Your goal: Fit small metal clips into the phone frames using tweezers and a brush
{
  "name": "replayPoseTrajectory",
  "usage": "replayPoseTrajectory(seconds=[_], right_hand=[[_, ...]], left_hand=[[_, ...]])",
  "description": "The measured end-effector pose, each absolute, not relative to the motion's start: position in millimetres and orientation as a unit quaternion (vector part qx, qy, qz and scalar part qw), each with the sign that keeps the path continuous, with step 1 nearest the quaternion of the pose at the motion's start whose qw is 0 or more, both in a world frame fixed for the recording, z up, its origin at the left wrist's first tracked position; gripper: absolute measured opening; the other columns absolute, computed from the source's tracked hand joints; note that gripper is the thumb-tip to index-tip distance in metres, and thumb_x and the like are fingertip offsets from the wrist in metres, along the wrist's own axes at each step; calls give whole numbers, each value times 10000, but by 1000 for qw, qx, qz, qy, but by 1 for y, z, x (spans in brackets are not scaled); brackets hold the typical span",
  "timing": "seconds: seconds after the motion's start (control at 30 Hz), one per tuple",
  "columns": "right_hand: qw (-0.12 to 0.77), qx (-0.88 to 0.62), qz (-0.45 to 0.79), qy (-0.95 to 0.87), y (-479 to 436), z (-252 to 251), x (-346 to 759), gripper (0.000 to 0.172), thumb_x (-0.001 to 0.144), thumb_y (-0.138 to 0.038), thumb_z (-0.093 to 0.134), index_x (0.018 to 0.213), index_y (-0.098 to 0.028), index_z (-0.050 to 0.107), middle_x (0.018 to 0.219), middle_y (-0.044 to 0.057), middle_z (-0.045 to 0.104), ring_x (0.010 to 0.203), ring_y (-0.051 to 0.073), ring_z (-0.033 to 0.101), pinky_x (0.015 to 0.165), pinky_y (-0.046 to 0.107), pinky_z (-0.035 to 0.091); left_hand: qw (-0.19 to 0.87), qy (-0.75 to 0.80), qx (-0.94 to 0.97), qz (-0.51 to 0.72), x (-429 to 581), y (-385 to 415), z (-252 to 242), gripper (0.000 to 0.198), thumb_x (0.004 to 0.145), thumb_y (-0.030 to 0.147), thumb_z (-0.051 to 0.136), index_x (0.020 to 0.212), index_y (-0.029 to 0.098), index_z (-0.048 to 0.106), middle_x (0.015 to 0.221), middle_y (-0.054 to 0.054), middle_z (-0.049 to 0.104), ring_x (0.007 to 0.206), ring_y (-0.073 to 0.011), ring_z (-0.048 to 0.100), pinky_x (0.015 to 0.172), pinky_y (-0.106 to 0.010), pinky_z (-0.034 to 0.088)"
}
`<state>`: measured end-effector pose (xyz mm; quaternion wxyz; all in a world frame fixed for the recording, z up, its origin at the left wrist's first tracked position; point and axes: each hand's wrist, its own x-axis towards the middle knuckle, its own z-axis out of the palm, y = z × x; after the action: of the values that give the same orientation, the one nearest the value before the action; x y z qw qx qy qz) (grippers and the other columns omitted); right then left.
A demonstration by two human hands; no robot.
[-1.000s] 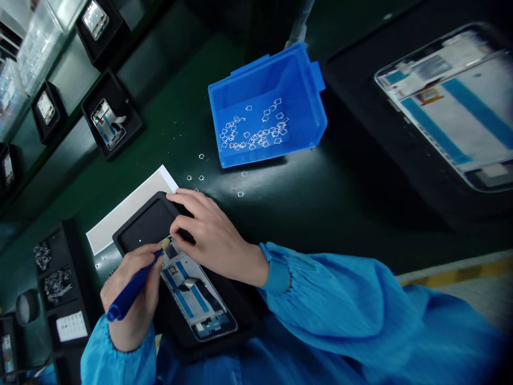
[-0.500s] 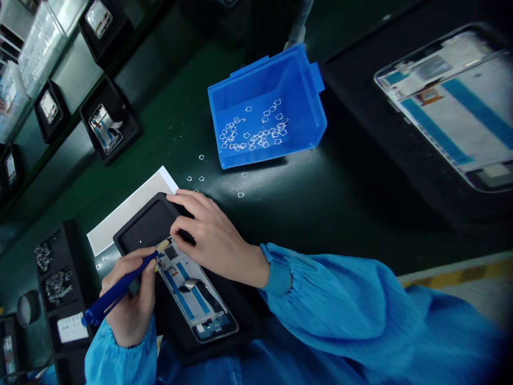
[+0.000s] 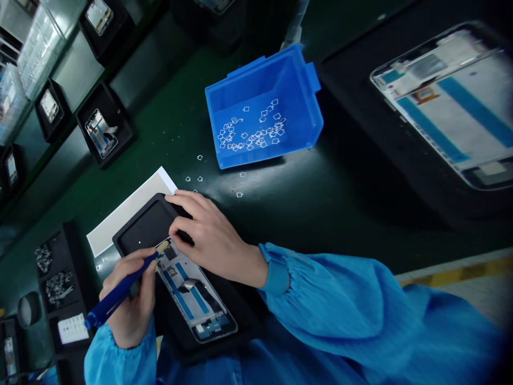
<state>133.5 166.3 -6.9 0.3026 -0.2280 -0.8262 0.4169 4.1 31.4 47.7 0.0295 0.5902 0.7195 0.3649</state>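
My left hand (image 3: 130, 305) grips a blue pen-shaped tool (image 3: 116, 291). Its pale yellowish tip rests at the top end of an opened phone (image 3: 196, 294). Two blue strips and a folded flex cable show inside the phone, which lies in a black tray (image 3: 144, 227). From the other side, my right hand (image 3: 218, 235) curls over the phone's top edge, thumb and forefinger bent together there. Another of its fingers reaches to the tray's rim. Whether something small is between the right fingertips is hidden.
Beyond my hands stands a blue bin (image 3: 262, 107) with many small white square frames, several more lying loose on the green table (image 3: 192, 125). A white-edged sheet (image 3: 124, 211) touches the tray. A black parts box (image 3: 66, 251) is at left; more phones in trays (image 3: 106, 128) line the back.
The view shifts slightly, moving the bin a little left in the picture. Both hands and the tool keep nearly the same place on the phone.
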Motion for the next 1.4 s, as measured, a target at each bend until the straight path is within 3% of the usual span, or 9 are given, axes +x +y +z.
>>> replayPoseTrajectory(seconds=[0.77, 1.0, 1.2, 1.4], right_hand=[[307, -226, 417, -825, 166, -8, 133, 148, 874, -75, 584, 800, -174, 665, 1375, 147, 559, 1384, 301, 395, 1053, 519, 444], [307, -225, 419, -824, 166, -8, 132, 130, 873, -88, 598, 803, -163, 677, 1375, 153, 558, 1378, 304, 400, 1068, 513, 436], [304, -227, 420, -825, 166, -8, 132, 135, 876, -93, 594, 802, -168, 678, 1379, 146, 557, 1377, 303, 401, 1067, 521, 435], [303, -228, 415, -827, 166, -8, 132, 143, 879, -90, 590, 796, -164, 679, 1374, 149, 560, 1375, 305, 407, 1067, 506, 435]], left_hand=[[17, 753, 596, 279, 6, 39, 55, 203, 813, 76, 697, 933, 196, 586, 907, -36, 757, 831, -166, 743, 731, -265, 612], [-65, 713, 602, 353, 13, 32, 37, 210, 782, 65, 714, 792, 195, 549, 888, -33, 758, 755, -169, 742, 626, -258, 616], [-52, 702, 601, 380, 12, 30, 35, 245, 743, 2, 711, 806, 183, 558, 905, -35, 761, 788, -176, 746, 671, -279, 622], [-31, 713, 621, 325, 10, 32, 46, 214, 768, 42, 716, 817, 192, 572, 906, -35, 764, 775, -171, 745, 638, -250, 613]])
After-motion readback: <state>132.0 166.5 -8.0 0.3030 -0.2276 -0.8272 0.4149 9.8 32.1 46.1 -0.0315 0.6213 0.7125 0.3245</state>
